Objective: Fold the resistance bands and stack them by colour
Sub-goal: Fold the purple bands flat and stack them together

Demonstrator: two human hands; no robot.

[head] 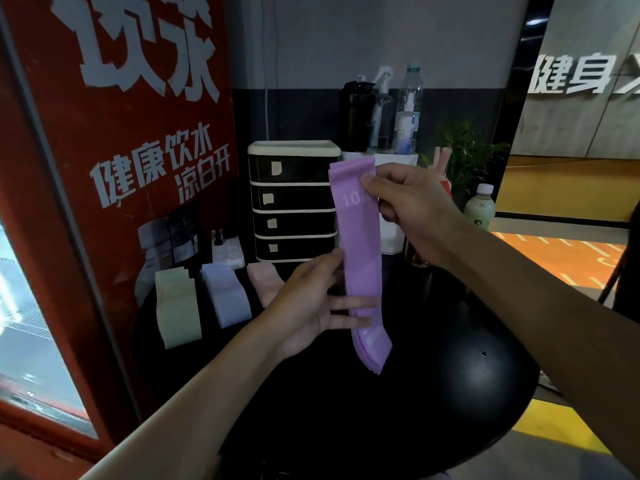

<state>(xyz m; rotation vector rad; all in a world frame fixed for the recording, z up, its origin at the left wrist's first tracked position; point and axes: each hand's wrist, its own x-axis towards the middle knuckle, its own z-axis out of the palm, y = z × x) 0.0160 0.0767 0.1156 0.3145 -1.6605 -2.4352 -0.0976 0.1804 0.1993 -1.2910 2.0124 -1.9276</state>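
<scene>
A purple resistance band [362, 265] hangs upright above the round black table [433, 393]. My right hand [405, 206] pinches it near its top end. My left hand [311, 306] touches its middle and lower part with straight fingers, thumb at its left edge. On the table's left side lie three folded stacks: a green stack [176, 306], a pale lilac stack [227, 294] and a pink stack [265, 280], the pink one partly hidden by my left hand.
A black drawer unit with cream trim [294, 202] stands at the table's back. Bottles and a spray bottle [381, 109] sit on a white box behind it. A green drink bottle [479, 207] and a plant stand at right. A red poster panel [121, 168] bounds the left.
</scene>
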